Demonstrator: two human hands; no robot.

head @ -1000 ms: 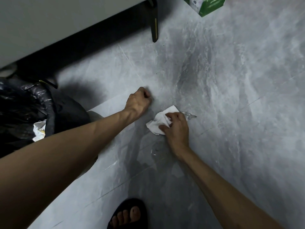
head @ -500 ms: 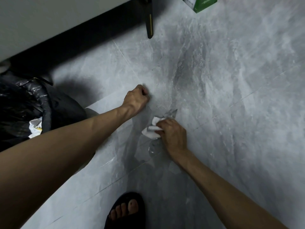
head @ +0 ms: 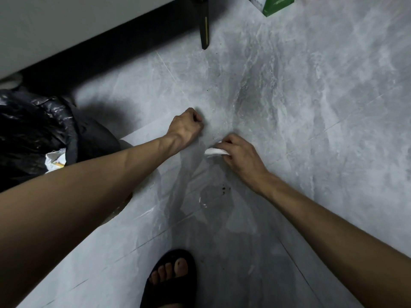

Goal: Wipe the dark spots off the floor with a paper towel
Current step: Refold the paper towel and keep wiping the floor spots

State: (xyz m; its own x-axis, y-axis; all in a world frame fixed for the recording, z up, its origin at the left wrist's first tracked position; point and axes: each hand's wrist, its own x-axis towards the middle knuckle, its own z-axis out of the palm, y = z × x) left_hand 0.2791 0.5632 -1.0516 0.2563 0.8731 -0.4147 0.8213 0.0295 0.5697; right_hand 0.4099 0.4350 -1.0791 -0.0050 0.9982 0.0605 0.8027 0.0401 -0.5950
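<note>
At the bottom centre we see 1 foot in a black sandal [head: 171, 278] on the grey marbled floor [head: 311, 130]. Just above it, near the middle, we find a few dark spots [head: 223, 188] below the right wrist. The right hand [head: 239, 155] lies right of centre, fingers curled around a crumpled white paper towel [head: 214, 151] that pokes out on its left side, down at the floor. Just to the upper left, the left hand [head: 185, 127] is a closed fist against the tile, and we see nothing in it. A black bin bag [head: 33, 130] sits at mid left. A dark furniture leg [head: 204, 30] and a green box [head: 278, 5] stand at the top.
</note>
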